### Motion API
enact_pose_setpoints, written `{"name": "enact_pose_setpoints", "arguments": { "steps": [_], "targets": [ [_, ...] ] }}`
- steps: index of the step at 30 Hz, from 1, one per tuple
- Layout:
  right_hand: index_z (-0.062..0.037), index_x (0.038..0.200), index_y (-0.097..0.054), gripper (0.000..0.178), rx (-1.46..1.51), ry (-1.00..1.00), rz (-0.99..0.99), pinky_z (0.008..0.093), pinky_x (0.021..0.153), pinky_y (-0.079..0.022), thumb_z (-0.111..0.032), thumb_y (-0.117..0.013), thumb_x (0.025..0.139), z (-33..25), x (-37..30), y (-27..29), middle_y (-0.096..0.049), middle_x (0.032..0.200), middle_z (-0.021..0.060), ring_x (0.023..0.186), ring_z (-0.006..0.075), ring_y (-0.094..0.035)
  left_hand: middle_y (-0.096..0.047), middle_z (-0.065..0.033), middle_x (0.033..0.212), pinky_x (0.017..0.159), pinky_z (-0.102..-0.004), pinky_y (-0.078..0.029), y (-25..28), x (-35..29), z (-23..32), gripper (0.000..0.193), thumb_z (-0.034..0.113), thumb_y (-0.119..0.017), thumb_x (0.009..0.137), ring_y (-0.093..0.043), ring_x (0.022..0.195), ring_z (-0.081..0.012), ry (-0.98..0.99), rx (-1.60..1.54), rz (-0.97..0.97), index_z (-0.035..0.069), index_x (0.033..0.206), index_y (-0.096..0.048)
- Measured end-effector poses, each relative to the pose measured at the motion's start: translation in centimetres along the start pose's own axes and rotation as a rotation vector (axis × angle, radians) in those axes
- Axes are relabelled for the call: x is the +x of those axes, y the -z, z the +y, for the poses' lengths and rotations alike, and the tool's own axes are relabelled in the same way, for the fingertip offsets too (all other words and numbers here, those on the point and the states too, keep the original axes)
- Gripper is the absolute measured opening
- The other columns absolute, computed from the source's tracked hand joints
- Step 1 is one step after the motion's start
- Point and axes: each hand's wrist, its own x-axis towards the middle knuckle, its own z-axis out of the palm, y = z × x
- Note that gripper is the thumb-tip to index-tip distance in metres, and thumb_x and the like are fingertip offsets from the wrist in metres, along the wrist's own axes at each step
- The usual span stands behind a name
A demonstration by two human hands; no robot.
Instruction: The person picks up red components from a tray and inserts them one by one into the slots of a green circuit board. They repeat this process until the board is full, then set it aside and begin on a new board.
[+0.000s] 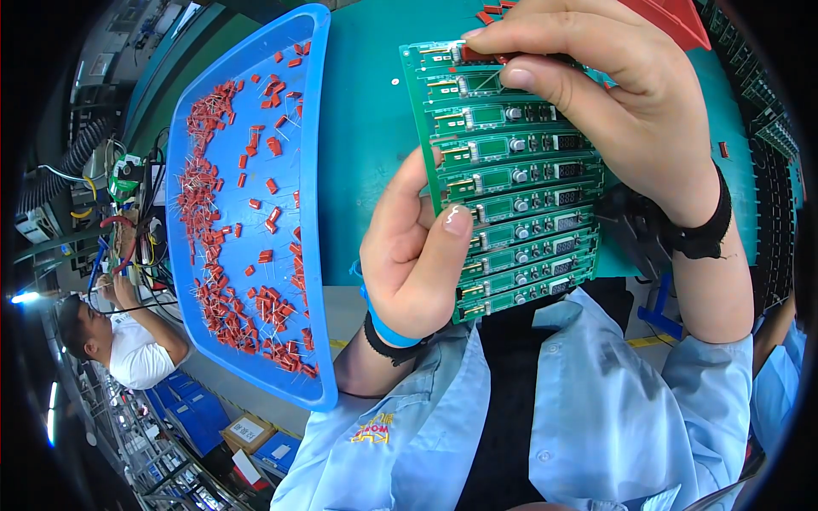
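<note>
Grips green rectangular circuit-board panel [511,217] at 2 o'clock in left hand [413,268]; pinches small red block-shaped component [474,55] at its 12-o'clock end in right hand [626,98], covering 1-o'clock corner. Shows blue plastic tray [312,204] of loose red components [272,308] at 9 o'clock.

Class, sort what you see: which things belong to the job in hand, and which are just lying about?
Belongs to the job, it seems:
green circuit-board panel, held in the left hand
red component, at the right hand's fingertips
blue tray of loose red components

Apparently just lying about:
blue bins
cardboard box
black corrugated hose
</note>
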Motion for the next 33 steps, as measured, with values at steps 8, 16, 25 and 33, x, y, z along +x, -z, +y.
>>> {"name": "enact_pose_setpoints", "arguments": {
  "steps": [8,16,25,33],
  "targets": [
    [-0.0038,0.089,-0.067,0.020,-0.072,0.072,0.040,0.0288,0.060,-0.047,-0.005,-0.070,0.070,0.3,-0.2,-0.8,-0.063,0.079,0.0076,0.071,0.0211,-0.060,-0.052,-0.0182,0.120,0.089,-0.0292,-0.042,0.1,0.0,0.1,0.045,-0.004,-0.039,0.090,-0.055,0.105,-0.0191,0.002,-0.007,-0.036,-0.009,0.134,-0.027],
    [-0.0037,0.089,-0.066,0.021,-0.165,0.170,0.046,0.0298,0.061,-0.047,-0.003,-0.070,0.068,0.5,-0.3,-1.2,-0.061,0.079,0.0081,0.072,0.0227,-0.059,-0.051,-0.0181,0.122,0.090,-0.0297,-0.042,0.3,0.0,0.1,0.046,-0.004,-0.039,0.090,-0.053,0.107,-0.0193,-0.001,-0.022,-0.056,-0.008,0.134,-0.026],
    [-0.0035,0.088,-0.066,0.022,-0.271,0.274,0.057,0.0310,0.062,-0.047,-0.001,-0.070,0.066,0.9,-0.6,-1.2,-0.059,0.080,0.0086,0.074,0.0245,-0.058,-0.051,-0.0185,0.122,0.092,-0.0303,-0.040,0.1,0.1,0.0,0.046,-0.004,-0.039,0.091,-0.052,0.108,-0.0200,-0.023,-0.033,-0.071,-0.009,0.134,-0.025],
    [-0.0032,0.088,-0.065,0.023,-0.311,0.277,0.081,0.0314,0.062,-0.048,0.000,-0.069,0.066,0.7,-0.9,-1.4,-0.058,0.079,0.0092,0.073,0.0252,-0.057,-0.051,-0.0191,0.121,0.092,-0.0304,-0.040,0.4,0.0,-0.1,0.045,-0.003,-0.039,0.091,-0.052,0.109,-0.0201,-0.025,0.015,-0.076,-0.010,0.134,-0.026]
  ]
}}
